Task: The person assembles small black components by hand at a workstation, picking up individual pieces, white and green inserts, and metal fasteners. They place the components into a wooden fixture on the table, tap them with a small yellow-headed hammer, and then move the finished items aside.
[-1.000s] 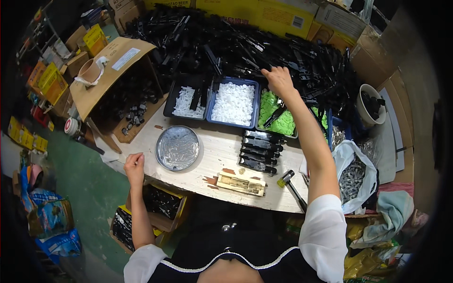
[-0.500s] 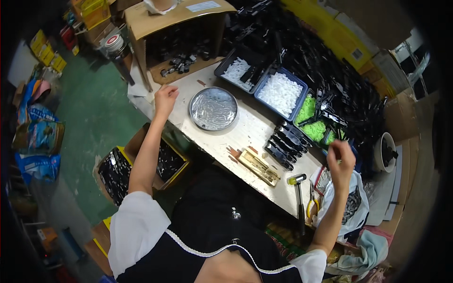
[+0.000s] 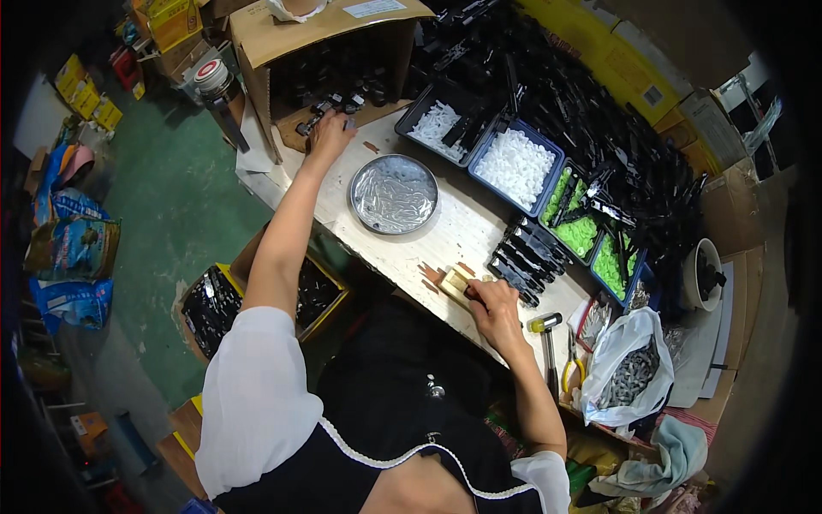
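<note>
My left hand (image 3: 330, 135) reaches to the mouth of a cardboard box (image 3: 253, 43), its fingers drawn together among small black-and-silver parts (image 3: 349, 103). A greyish bit shows at its fingertips, too small to name. Over a yellowish block-shaped fixture (image 3: 451, 283) at the bench's front edge, my right hand (image 3: 498, 315) is closed, fingers bent down on the fixture's right part. What those fingers pinch is hidden. Between the hands lies a round metal tin (image 3: 394, 195) with a shiny, grease-like film. A row of glossy black pieces (image 3: 527, 261) lies just beyond my right hand.
Blue bins hold white bits (image 3: 514, 170) and green bits (image 3: 575, 233). A heap of black parts (image 3: 616, 128) fills the back right. Right of the fixture lie a hammer (image 3: 548, 343), yellow-handled pliers (image 3: 573, 370) and a plastic bag (image 3: 601, 403) of grey pieces. A lidded bottle (image 3: 218, 92) stands far left.
My left hand has moved away from me and right, into the small parts at the box. My right hand has come down and left from above the green bits onto the fixture.
</note>
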Tool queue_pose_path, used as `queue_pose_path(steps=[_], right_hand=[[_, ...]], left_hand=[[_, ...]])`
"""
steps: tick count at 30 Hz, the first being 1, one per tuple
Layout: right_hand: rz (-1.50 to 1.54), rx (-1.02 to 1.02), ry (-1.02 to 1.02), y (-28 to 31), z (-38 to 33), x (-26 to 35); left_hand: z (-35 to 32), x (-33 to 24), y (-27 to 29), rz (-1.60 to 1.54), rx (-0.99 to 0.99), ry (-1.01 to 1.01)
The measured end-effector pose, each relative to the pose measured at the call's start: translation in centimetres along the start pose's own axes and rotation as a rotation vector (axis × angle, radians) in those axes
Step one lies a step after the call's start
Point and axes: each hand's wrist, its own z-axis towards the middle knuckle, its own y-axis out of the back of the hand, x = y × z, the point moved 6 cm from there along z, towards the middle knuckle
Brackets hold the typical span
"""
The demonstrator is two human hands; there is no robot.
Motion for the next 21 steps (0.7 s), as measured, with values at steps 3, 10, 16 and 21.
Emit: queue_pose_path(steps=[3, 10, 16, 21], right_hand=[[0.064, -0.052, 0.033, 0.0, -0.2, -0.1], [-0.292, -0.09, 0.093, -0.7, -1.3, 1.4], [-0.374, -0.07, 0.077, -1.5, -3.4, 2.1], [-0.168, -0.075, 0.06, -0.8, -2.3, 1.5]], left_hand=[[-3.5, -0.2, 0.7, 0.039, 0.053, -0.063], [-8.0, -3.4, 3.5, 0.176, 0.163, -0.066], [-7.2, -4.1, 2.2, 0.145, 0.131, -0.224], [-5.2, -2.1, 3.3, 0.069, -0.008, -0.209]])
